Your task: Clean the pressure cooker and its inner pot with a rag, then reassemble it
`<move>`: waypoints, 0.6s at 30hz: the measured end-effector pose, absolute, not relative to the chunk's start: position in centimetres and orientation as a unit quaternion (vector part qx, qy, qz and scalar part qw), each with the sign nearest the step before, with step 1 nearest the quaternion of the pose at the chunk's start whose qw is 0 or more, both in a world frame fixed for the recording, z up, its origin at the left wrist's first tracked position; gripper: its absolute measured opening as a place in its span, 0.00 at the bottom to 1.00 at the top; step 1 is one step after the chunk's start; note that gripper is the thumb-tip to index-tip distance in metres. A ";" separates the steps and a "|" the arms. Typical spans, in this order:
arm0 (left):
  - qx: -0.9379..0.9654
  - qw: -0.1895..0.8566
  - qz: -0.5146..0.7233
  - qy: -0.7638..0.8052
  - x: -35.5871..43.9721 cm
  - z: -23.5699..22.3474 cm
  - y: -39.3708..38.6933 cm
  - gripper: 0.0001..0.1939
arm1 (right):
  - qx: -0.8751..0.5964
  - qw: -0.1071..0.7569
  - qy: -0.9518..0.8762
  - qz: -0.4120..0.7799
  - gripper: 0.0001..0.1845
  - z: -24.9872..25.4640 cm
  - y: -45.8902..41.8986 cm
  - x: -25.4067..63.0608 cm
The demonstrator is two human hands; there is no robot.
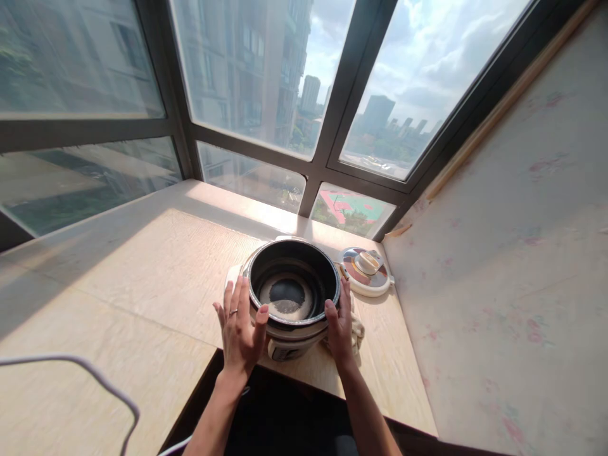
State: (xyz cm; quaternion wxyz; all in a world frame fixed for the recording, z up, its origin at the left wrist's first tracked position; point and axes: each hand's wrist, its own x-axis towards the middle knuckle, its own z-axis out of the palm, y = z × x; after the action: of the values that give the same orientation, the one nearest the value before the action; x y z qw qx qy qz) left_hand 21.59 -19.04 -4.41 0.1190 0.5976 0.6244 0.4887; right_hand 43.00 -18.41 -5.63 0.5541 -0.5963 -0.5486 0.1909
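A black inner pot (287,291) with a pale, worn-looking ring on its bottom sits in a white electric pressure cooker (285,349). My left hand (241,326), with a ring on one finger, presses against the pot's left side, its fingers stretched along the outside and the thumb at the rim. On the opposite side my right hand (341,326) rests with its thumb at the rim and its fingers along the outer wall. Both hands hold the pot between them. Beside the right hand lies a crumpled beige cloth (358,334), partly hidden by that hand.
Right of the cooker, the round lid (368,272) with a knob lies on the wooden-looking ledge (156,278). Dark-framed windows (256,76) rise behind, and a flower-patterned wall (503,272) bounds the right. A white cable (95,373) curves at lower left.
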 end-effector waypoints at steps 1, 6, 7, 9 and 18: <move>0.597 0.117 0.488 0.625 21.5 -4.5 -19.1 0.35 | -0.594 0.552 -0.550 0.197 0.40 -5.6 -18.4 43.2; 0.597 0.117 0.476 0.635 21.3 -4.2 -19.2 0.35 | -0.553 0.576 -0.538 0.271 0.32 -4.9 -19.0 45.8; 0.591 0.126 0.475 0.639 21.2 -3.9 -19.3 0.35 | -0.540 0.589 -0.525 0.293 0.30 -4.6 -19.1 46.7; 0.578 0.154 0.469 0.650 20.9 -3.0 -19.4 0.36 | -0.515 0.618 -0.496 0.327 0.28 -3.8 -19.3 48.8; 0.456 0.255 0.413 0.746 18.2 -1.9 -20.5 0.45 | -0.594 0.635 -0.418 0.264 0.31 -3.9 -15.4 61.6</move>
State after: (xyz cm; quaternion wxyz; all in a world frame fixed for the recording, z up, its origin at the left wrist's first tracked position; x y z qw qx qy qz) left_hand 18.15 -20.52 -1.93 0.2551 0.4556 0.7459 0.4135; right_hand 61.60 -15.38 -3.88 0.6347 -0.5938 -0.4182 0.2639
